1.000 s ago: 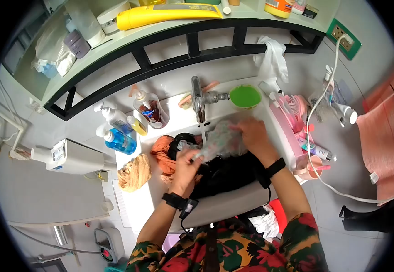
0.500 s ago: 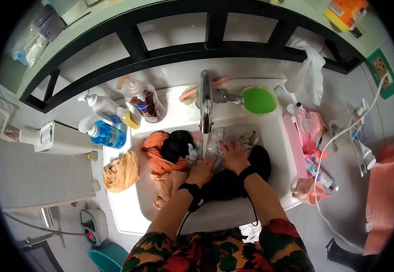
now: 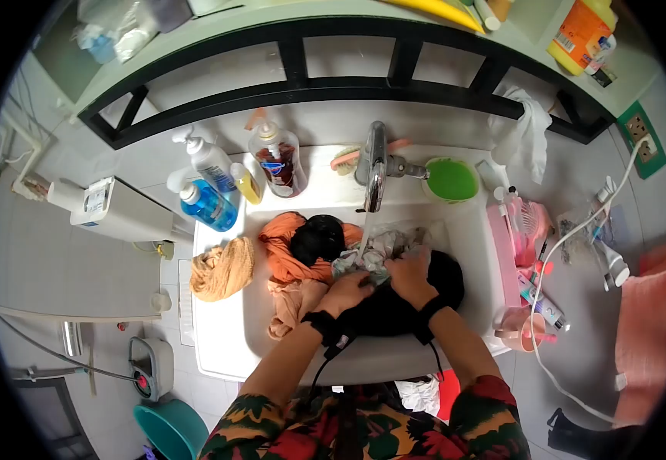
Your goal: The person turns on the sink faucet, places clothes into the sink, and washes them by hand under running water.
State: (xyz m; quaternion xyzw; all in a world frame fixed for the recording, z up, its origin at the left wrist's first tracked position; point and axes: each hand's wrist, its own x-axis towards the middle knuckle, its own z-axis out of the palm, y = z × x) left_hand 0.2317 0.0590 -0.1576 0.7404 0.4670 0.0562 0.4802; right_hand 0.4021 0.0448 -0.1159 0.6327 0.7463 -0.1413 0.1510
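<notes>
Water runs from the tap point(image 3: 376, 165) onto a pale patterned cloth point(image 3: 383, 249) in the white sink point(image 3: 229, 345). My right hand point(image 3: 411, 274) is closed on the near edge of this cloth. Beside it, my left hand point(image 3: 346, 293) rests with bent fingers at the cloth's lower left edge; what its fingertips hold is hidden. Black fabric point(image 3: 386, 313) lies under and in front of both hands. An orange cloth point(image 3: 283, 249), a black bundle point(image 3: 317, 239) and a peach cloth point(image 3: 293, 300) lie to the left in the basin.
A tan cloth point(image 3: 222, 270) sits on the sink's left rim. Pump bottles point(image 3: 208, 205) stand at the back left. Behind the tap's right side is a green bowl point(image 3: 452, 180). A pink organizer point(image 3: 505, 253), a pink cup point(image 3: 520, 330) and a white cable point(image 3: 536, 307) are at the right.
The pale cloth, spread under my flat hands half a second ago, is now bunched up. My right hand has closed on it. The camera view has shifted.
</notes>
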